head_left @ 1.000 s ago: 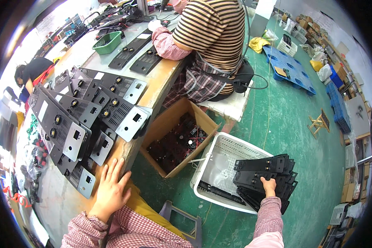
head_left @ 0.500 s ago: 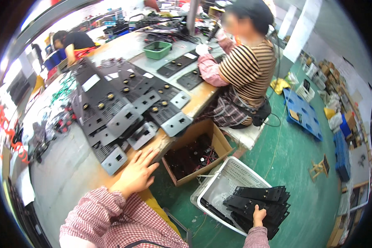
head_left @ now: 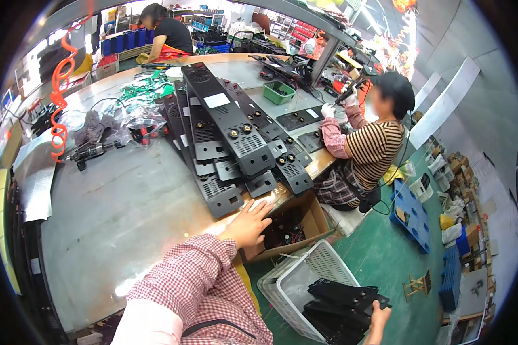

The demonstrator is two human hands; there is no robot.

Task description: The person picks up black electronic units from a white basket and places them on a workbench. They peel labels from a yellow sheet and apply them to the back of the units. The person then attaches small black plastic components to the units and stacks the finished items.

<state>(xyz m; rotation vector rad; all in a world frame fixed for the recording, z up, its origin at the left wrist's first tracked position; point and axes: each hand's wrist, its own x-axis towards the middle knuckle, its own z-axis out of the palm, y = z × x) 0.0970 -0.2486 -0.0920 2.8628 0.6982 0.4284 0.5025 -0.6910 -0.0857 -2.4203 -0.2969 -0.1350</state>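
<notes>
The table (head_left: 115, 224) runs along the left, and a pile of panels (head_left: 227, 123) lies on it, overlapping at odd angles near the right edge. On the floor below that edge, the white basket (head_left: 332, 265) stands tilted in view, just beside the carton (head_left: 313, 217). Black plates (head_left: 334, 313) lie fanned in the basket, their right ends reaching over its rim. The left hand (head_left: 247, 223) rests at the table edge below the panels, fingers spread, gripping nothing. The right hand (head_left: 379, 317) touches the plates' right end, thumb uppermost; its fingers are partly hidden, so I cannot tell how tightly they close.
</notes>
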